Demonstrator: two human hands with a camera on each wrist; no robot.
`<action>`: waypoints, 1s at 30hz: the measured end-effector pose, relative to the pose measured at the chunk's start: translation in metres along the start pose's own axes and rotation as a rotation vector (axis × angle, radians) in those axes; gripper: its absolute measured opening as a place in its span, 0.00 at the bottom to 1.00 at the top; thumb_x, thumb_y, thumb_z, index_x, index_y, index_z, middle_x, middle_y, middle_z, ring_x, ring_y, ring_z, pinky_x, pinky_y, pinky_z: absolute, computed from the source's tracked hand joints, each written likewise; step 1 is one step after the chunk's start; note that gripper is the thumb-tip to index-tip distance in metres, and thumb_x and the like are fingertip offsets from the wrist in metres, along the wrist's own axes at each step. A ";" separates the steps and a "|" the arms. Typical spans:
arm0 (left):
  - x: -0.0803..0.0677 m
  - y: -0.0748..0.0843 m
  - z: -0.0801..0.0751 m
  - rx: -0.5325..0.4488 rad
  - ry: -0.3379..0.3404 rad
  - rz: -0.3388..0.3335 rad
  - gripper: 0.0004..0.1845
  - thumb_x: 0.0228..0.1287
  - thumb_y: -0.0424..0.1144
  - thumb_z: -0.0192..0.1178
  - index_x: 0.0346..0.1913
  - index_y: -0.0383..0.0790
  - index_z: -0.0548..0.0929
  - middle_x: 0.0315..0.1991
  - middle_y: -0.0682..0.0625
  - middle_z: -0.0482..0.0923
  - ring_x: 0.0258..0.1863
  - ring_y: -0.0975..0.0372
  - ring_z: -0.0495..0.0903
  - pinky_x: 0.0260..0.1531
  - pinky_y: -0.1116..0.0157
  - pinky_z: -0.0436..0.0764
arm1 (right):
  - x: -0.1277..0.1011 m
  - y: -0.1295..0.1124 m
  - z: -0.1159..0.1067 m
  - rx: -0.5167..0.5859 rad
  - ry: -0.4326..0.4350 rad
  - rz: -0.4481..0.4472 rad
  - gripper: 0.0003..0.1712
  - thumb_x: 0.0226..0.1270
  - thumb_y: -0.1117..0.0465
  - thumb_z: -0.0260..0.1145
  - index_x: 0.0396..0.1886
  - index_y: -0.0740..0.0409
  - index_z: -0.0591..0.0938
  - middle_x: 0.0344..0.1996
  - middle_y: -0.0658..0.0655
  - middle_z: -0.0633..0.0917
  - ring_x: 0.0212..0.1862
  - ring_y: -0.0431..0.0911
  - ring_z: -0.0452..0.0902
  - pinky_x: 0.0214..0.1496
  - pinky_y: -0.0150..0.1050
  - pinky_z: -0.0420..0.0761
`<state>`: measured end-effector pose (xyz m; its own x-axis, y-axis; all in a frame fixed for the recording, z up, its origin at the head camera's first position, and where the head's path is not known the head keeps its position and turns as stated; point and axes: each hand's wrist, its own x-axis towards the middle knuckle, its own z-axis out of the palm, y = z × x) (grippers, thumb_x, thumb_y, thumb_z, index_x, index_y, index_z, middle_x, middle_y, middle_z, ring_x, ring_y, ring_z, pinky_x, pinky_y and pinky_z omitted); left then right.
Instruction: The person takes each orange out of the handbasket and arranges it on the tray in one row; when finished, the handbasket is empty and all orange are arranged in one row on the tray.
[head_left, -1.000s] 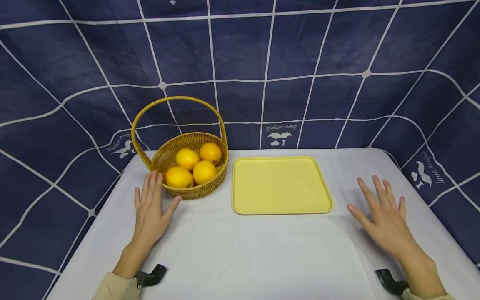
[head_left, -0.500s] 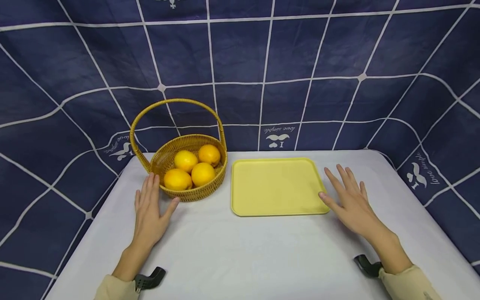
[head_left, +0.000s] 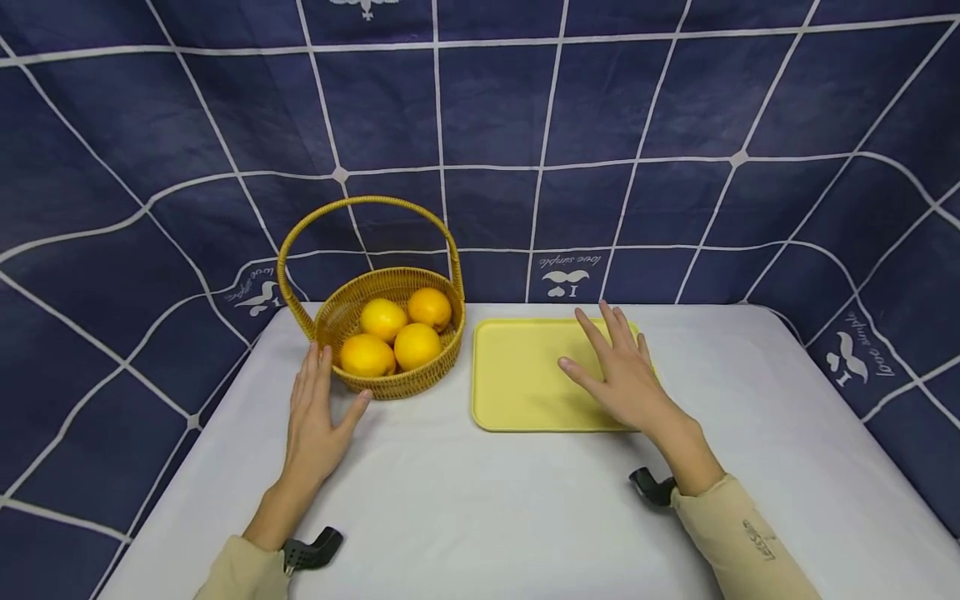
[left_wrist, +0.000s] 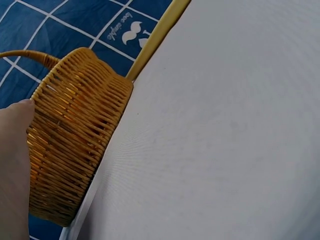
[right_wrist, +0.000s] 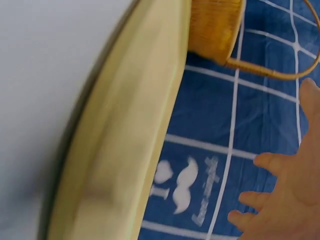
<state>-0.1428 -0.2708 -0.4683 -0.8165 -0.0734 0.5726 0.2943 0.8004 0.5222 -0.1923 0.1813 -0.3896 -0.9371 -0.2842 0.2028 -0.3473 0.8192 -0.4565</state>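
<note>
A woven wicker basket (head_left: 405, 383) with a tall arched handle stands at the back left and holds several orange-yellow fruits (head_left: 367, 356) that look like oranges or lemons. My left hand (head_left: 318, 425) is at the basket's front left side, fingers straight and thumb spread, fingertips right at the rim. In the left wrist view its thumb overlaps the basket's wall (left_wrist: 75, 130). My right hand (head_left: 622, 375) hovers over the right part of a yellow rectangular tray (head_left: 517, 375), fingers spread and holding nothing. Its shadow falls on the tray.
A white cloth (head_left: 480, 508) covers the table. Dark blue curtain fabric (head_left: 495, 108) with white grid lines rises behind the table and along both sides. A black wrist-camera mount (head_left: 313, 550) sits at the left wrist, another black mount (head_left: 652, 487) at the right.
My right hand has moved left, from beside the tray to above its right part. The left hand stays by the basket. The head view has shifted slightly.
</note>
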 end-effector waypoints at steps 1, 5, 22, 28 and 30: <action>0.000 0.000 0.001 -0.001 -0.001 -0.006 0.50 0.68 0.50 0.70 0.85 0.42 0.54 0.86 0.39 0.45 0.86 0.45 0.46 0.85 0.46 0.43 | 0.003 -0.005 0.002 0.009 -0.001 -0.004 0.49 0.77 0.29 0.55 0.88 0.39 0.51 0.87 0.55 0.39 0.87 0.57 0.28 0.80 0.78 0.35; 0.001 0.003 0.002 -0.009 -0.013 -0.069 0.50 0.69 0.51 0.69 0.86 0.46 0.54 0.87 0.42 0.43 0.85 0.43 0.48 0.83 0.39 0.51 | 0.018 -0.025 0.012 0.045 0.006 -0.027 0.50 0.76 0.27 0.55 0.88 0.35 0.49 0.87 0.52 0.38 0.87 0.53 0.26 0.81 0.77 0.38; -0.005 0.009 0.012 -0.108 -0.079 -0.218 0.50 0.73 0.53 0.67 0.87 0.56 0.47 0.86 0.45 0.46 0.83 0.43 0.55 0.79 0.39 0.60 | 0.067 -0.109 0.051 0.217 -0.011 -0.131 0.45 0.74 0.41 0.68 0.85 0.42 0.62 0.86 0.59 0.52 0.84 0.60 0.53 0.82 0.64 0.62; -0.005 0.009 0.008 -0.110 -0.071 -0.240 0.49 0.73 0.53 0.67 0.87 0.56 0.49 0.86 0.47 0.48 0.82 0.42 0.58 0.79 0.39 0.61 | 0.082 -0.133 0.067 0.275 0.008 -0.210 0.40 0.75 0.47 0.69 0.81 0.52 0.69 0.80 0.62 0.66 0.79 0.58 0.64 0.81 0.57 0.66; -0.004 0.008 0.006 -0.114 -0.064 -0.240 0.48 0.73 0.52 0.66 0.87 0.56 0.50 0.86 0.47 0.50 0.80 0.40 0.61 0.78 0.37 0.63 | 0.089 -0.141 0.071 0.274 0.005 -0.234 0.39 0.75 0.48 0.70 0.80 0.54 0.70 0.77 0.61 0.69 0.76 0.57 0.68 0.80 0.53 0.69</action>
<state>-0.1402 -0.2607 -0.4699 -0.8985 -0.2122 0.3842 0.1395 0.6919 0.7084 -0.2289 0.0051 -0.3691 -0.8310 -0.4451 0.3335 -0.5499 0.5679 -0.6124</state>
